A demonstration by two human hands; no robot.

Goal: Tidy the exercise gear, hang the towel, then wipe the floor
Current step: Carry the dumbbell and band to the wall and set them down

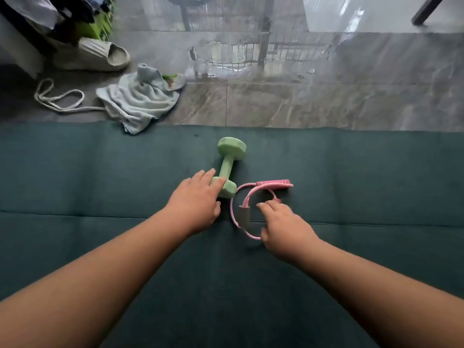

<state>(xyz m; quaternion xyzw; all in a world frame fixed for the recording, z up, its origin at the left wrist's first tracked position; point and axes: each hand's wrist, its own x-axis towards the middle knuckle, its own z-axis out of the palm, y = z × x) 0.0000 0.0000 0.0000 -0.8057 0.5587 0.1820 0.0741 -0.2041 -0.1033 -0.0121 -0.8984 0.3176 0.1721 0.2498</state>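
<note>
A light green dumbbell [229,164] lies on the dark teal mat [100,172], its far end pointing away from me. My left hand [198,202] rests on its near end with straight fingers. To the right lies a pink resistance band [253,194] with grey foam grips, looped on the mat. My right hand [281,227] hovers over the loop, fingers loosely bent, fingertips at the band; whether it grips anything is unclear. A crumpled pale blue towel [140,99] lies on the floor beyond the mat's far left edge.
The glossy grey tile floor [326,104] has a wet patch [221,61] ahead. A white rope [60,99] and a beige slipper [98,56] lie at the far left, near hanging clothes. A dark furniture leg [424,11] stands at the top right.
</note>
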